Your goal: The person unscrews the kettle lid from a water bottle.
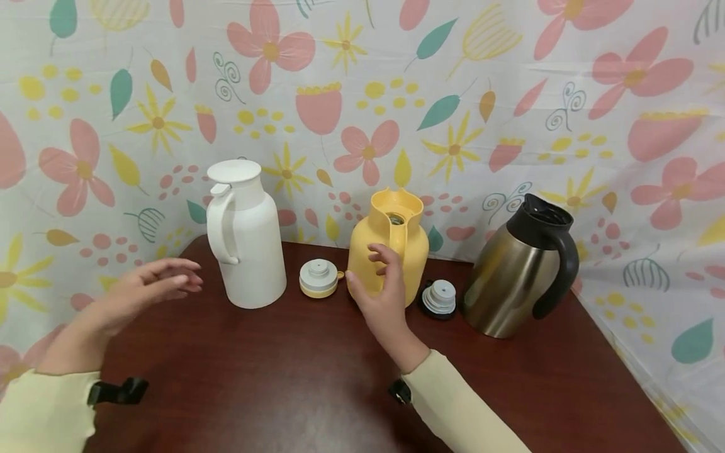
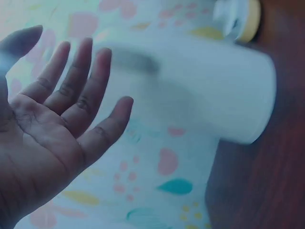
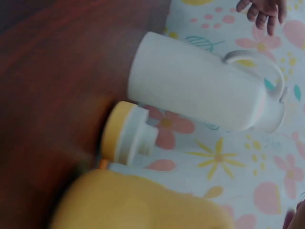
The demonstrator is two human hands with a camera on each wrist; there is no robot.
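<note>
My left hand [image 1: 138, 292] hovers to the left of a white vacuum jug [image 1: 257, 251], its fingers loosely spread and holding nothing. In the left wrist view the palm and fingers [image 2: 86, 90] show apart from the jug. The white jug stands upright with a lid on and its handle towards that hand. My right hand [image 1: 385, 308] is raised in front of a yellow vacuum jug [image 1: 418, 258], thumb and fingers curved with a gap between them. This jug's top is uncovered, and its handle [image 1: 398, 238] rises just behind the fingers. No object shows in the right hand.
A grey and yellow stopper [image 1: 318, 279] sits between the white and yellow jugs. Right of the yellow jug lie a grey and black stopper [image 1: 440, 297] and an uncovered steel jug [image 1: 498, 283] with a black handle. The brown table [image 1: 272, 384] meets a floral cloth [image 1: 317, 126] behind.
</note>
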